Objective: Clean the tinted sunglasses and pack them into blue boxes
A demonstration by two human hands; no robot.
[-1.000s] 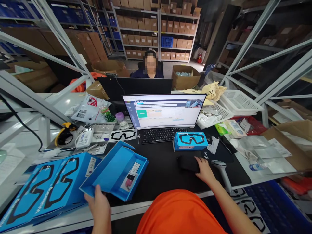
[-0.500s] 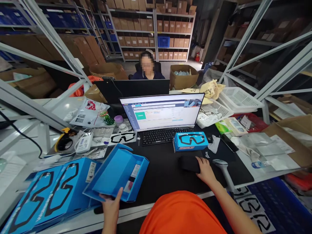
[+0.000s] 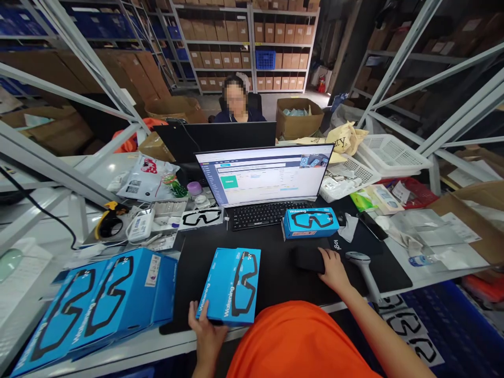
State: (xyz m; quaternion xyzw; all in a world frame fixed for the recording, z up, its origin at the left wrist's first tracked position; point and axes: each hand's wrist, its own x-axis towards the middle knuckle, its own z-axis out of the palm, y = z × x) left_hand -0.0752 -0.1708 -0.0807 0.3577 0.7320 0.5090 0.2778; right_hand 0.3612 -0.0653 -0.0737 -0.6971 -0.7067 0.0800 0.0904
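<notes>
A flat blue box (image 3: 234,284) printed with black goggles lies closed on the black desk mat (image 3: 275,283) in front of me. My left hand (image 3: 205,326) grips its near edge, thumb on top. My right hand (image 3: 334,270) rests with curled fingers on a black case (image 3: 309,258) to the right. Just beyond the case stands a smaller blue goggle box (image 3: 311,222). A stack of larger blue goggle boxes (image 3: 98,304) sits at my left.
A monitor (image 3: 263,173) and keyboard (image 3: 262,214) stand behind the mat, a grey barcode scanner (image 3: 364,270) stands at the right. Papers, bags and white baskets (image 3: 388,157) clutter the right side. Another person sits behind a second screen. Metal shelf struts flank both sides.
The open blue box at my left has been shut and moved right, and now lies flat in front of me. My right hand has stayed on the black case.
</notes>
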